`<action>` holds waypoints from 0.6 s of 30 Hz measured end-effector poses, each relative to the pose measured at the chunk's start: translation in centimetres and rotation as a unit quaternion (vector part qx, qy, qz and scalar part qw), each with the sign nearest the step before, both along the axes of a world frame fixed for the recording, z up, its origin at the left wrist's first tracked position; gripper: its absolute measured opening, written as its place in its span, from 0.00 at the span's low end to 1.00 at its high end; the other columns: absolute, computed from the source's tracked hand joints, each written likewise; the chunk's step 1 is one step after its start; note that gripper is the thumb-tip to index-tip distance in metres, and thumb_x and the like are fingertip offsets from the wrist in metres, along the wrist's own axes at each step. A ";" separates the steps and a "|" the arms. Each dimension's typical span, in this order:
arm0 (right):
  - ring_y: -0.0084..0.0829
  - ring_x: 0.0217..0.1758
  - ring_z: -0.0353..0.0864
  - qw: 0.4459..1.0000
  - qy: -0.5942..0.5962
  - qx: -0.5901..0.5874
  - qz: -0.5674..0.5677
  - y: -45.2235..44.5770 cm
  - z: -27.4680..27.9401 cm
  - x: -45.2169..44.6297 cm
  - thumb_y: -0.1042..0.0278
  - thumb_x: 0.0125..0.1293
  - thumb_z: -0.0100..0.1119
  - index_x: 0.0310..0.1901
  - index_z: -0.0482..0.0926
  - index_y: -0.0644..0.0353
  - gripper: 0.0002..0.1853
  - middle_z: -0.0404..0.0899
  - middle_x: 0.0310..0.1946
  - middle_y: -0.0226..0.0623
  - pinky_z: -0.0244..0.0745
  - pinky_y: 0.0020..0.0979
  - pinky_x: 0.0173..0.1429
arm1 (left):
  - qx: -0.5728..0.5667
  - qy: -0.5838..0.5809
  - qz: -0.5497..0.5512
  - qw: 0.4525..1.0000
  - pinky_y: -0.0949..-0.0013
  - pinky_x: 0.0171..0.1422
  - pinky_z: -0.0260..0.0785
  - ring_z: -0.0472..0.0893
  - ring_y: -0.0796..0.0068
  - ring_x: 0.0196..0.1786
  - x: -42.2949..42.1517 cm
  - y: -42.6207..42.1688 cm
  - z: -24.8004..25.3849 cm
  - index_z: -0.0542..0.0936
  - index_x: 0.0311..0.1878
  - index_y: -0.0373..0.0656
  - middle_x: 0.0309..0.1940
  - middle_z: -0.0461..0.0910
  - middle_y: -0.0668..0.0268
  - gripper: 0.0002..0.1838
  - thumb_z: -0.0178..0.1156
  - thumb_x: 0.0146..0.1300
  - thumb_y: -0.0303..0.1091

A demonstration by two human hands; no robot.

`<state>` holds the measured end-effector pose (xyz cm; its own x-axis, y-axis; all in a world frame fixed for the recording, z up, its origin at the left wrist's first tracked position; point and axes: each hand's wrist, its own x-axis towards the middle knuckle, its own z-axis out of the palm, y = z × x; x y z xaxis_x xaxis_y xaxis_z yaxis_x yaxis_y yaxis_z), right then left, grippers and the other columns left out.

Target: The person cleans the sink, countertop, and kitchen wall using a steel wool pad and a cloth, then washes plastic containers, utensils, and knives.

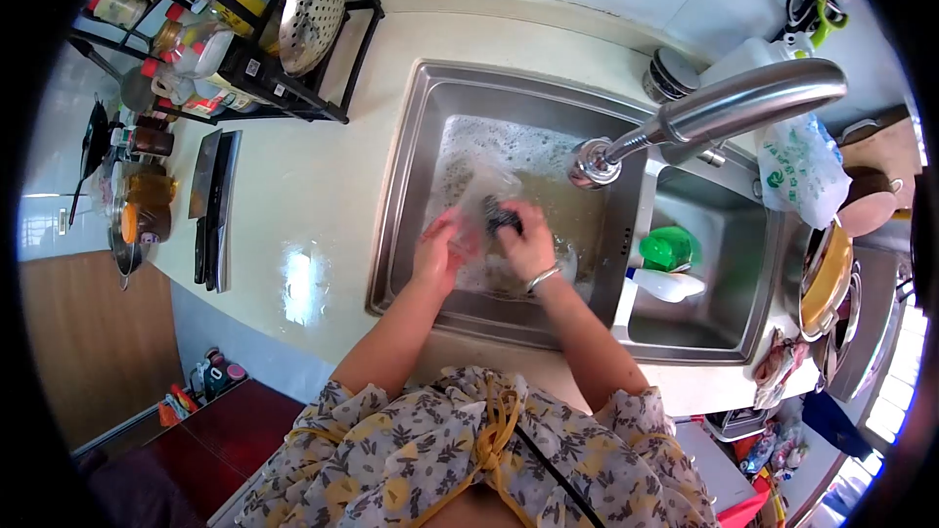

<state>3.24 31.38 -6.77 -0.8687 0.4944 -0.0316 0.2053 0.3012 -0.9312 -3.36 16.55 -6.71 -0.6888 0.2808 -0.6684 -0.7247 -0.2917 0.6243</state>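
Observation:
Over the soapy water in the large sink basin [391, 254], my left hand [438, 252] grips a clear, see-through vessel [486, 191], perhaps glass or plastic; its exact kind is hard to make out. My right hand [529, 242], with a bangle on the wrist, is closed around a dark scrubber [502, 217] pressed against the vessel's right side. White foam [469, 142] floats at the back of the water. Something pale lies partly under the water near my right wrist, too blurred to name.
A faucet [753, 103] reaches over the basin from the right. The small basin [729, 264] holds a green bowl [667, 247] and a white bottle [669, 285]. Knives [210, 205] lie on the left counter, below a spice rack [293, 93] with a skimmer [313, 20].

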 end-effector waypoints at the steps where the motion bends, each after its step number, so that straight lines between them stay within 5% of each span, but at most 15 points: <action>1: 0.51 0.49 0.73 0.999 0.009 0.026 0.022 -0.9 0.5 0.2 0.72 0.50 0.57 0.45 0.75 0.58 0.17 0.74 0.42 0.49 0.69 0.42 0.55 | 0.043 -0.043 -0.029 0.998 0.59 0.45 0.74 0.77 0.65 0.50 0.3 0.3 1.0 0.73 0.56 0.48 0.51 0.75 0.64 0.17 0.56 0.63 0.35; 3: 0.51 0.49 0.71 0.995 0.024 0.084 0.050 -2.5 1.5 0.8 0.73 0.49 0.60 0.44 0.75 0.60 0.17 0.72 0.44 0.48 0.69 0.41 0.55 | 0.105 -0.097 -0.050 0.988 0.59 0.50 0.71 0.76 0.67 0.49 0.4 0.7 1.3 0.75 0.49 0.51 0.48 0.76 0.65 0.13 0.54 0.64 0.44; 7: 0.47 0.50 0.71 0.987 0.062 0.120 0.090 -4.5 2.8 0.9 0.74 0.49 0.64 0.44 0.75 0.61 0.18 0.73 0.45 0.44 0.69 0.40 0.56 | 0.191 -0.154 -0.109 0.963 0.57 0.57 0.67 0.76 0.66 0.50 -0.5 0.0 1.3 0.72 0.55 0.55 0.48 0.77 0.66 0.21 0.49 0.66 0.55; 14: 0.46 0.44 0.74 0.976 0.079 0.203 0.017 -2.2 1.6 -1.9 0.73 0.50 0.63 0.38 0.77 0.61 0.12 0.72 0.42 0.41 0.75 0.41 0.45 | 0.157 -0.117 -0.108 0.975 0.60 0.53 0.69 0.76 0.69 0.49 0.1 1.0 1.1 0.66 0.65 0.60 0.48 0.76 0.66 0.27 0.45 0.67 0.59; 16: 0.46 0.43 0.76 0.975 0.004 0.212 -0.070 -0.6 1.2 -3.6 0.73 0.51 0.62 0.38 0.77 0.60 0.10 0.73 0.43 0.42 0.75 0.41 0.44 | 0.103 -0.122 -0.229 0.960 0.59 0.53 0.69 0.77 0.69 0.48 0.4 0.2 -0.1 0.67 0.65 0.55 0.50 0.77 0.67 0.26 0.40 0.70 0.56; 18: 0.45 0.43 0.78 0.974 0.006 0.214 -0.069 -0.4 1.2 -3.7 0.73 0.53 0.60 0.40 0.77 0.57 0.11 0.75 0.44 0.42 0.75 0.42 0.43 | 0.133 -0.101 -0.208 0.964 0.58 0.48 0.70 0.78 0.69 0.46 1.0 0.2 -0.5 0.67 0.65 0.56 0.52 0.76 0.67 0.26 0.40 0.70 0.57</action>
